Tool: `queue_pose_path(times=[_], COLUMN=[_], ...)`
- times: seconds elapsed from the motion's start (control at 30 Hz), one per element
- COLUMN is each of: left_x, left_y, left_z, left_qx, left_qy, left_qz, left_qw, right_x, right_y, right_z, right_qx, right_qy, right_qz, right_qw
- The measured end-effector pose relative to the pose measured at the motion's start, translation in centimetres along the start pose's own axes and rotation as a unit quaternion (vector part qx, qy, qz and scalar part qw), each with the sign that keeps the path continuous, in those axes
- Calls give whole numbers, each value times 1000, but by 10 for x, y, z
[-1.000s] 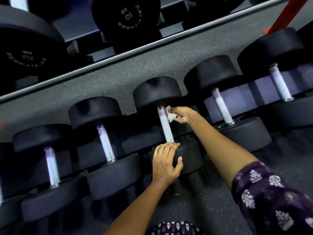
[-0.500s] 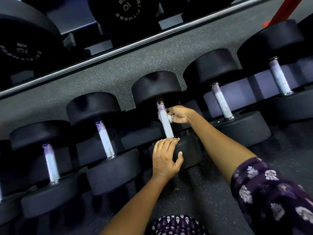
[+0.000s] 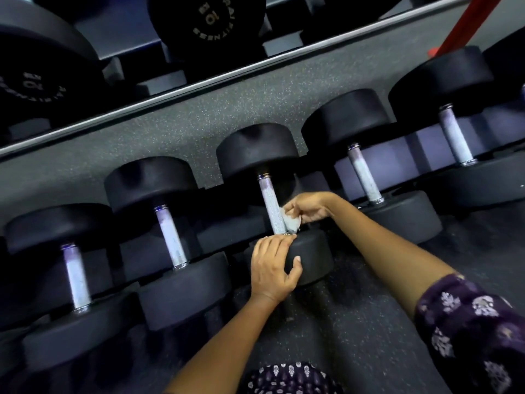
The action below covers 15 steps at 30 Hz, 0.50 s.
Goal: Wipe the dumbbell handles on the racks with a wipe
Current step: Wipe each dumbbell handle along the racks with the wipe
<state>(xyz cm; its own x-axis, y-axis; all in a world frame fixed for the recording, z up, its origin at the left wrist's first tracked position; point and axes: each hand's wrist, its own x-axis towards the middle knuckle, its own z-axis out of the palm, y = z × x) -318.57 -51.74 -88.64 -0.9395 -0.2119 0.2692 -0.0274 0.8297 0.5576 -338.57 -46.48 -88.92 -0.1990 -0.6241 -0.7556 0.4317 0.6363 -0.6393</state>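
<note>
Wiping: right hand [image 3: 308, 207] pinches a crumpled white wipe [image 3: 290, 222] against the lower right side of the centre dumbbell handle [image 3: 272, 207], just above the near collar.
Right hand: fingers curled round the wipe, thumb toward 9 o'clock; forearm runs off toward 4 o'clock into a dark floral sleeve [image 3: 471, 331].
Left hand [image 3: 274, 268]: fingers straight and laid over the top of the near head [image 3: 311, 258] of the same dumbbell, thumb spread against its rounded face; it presses on the head, grasping nothing.
Centre dumbbell: lies on the lower rack row with its handle running from 12 to 6 o'clock, far head [image 3: 257, 147] at 12 o'clock of the wipe.
Wipe: touching the handle and the right fingers; sits at 12 o'clock of the left hand, just beside its fingertips.
Neighbours, 9 o'clock side: two dumbbells in the same row, handles [image 3: 170, 234] and [image 3: 76, 275] pale, knurled and uncovered.
Neighbours, 3 o'clock side: two more dumbbells, handles [image 3: 365, 174] and [image 3: 454, 136], likewise parallel.
Upper rack: metal rail [image 3: 227, 78] crossing from 9 to 2 o'clock; above it, black dumbbell heads, one [image 3: 207, 22] printed with "10".
Floor [image 3: 355, 322]: dark speckled rubber under the arms.
Red post [image 3: 466, 22]: slanted, at 1 o'clock.
</note>
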Motion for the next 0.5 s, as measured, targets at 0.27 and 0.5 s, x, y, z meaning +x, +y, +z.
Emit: queue_pose_path(times=[0.27,0.5], left_x=[0,-1], left_y=[0,-1], left_z=[1,1], left_qx=[9,5], left_qy=[9,15], left_qz=[-1,2], left_qw=[1000,1000], right_x=[6,13], right_y=[7,3], right_z=[28,25], right_qx=[-49,85], right_qy=[-5,1], right_qz=[6,12], right_qw=[999,996])
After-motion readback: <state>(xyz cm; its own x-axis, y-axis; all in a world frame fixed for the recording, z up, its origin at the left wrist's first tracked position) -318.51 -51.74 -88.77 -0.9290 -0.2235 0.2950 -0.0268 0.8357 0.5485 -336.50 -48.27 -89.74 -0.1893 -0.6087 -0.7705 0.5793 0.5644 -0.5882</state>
